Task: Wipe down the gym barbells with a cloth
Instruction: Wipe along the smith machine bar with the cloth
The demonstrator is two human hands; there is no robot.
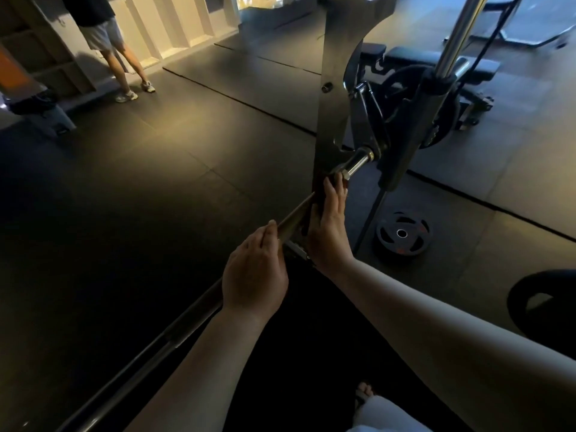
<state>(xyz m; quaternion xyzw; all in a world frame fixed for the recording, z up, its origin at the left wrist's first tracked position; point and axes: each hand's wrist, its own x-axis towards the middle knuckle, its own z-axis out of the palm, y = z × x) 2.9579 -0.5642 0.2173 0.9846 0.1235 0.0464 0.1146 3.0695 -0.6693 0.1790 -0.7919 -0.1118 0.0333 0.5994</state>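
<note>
Steel barbell [193, 315] wiping looks under way: left hand [254, 272] grips it, right hand [327, 232] presses flat, maybe on a cloth [318, 198]. Next, slide along.

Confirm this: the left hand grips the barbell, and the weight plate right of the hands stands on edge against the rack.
Wrong in one respect. The left hand does grip the barbell, but the weight plate right of the hands lies flat on the floor, not on edge. The head view shows this.
</note>
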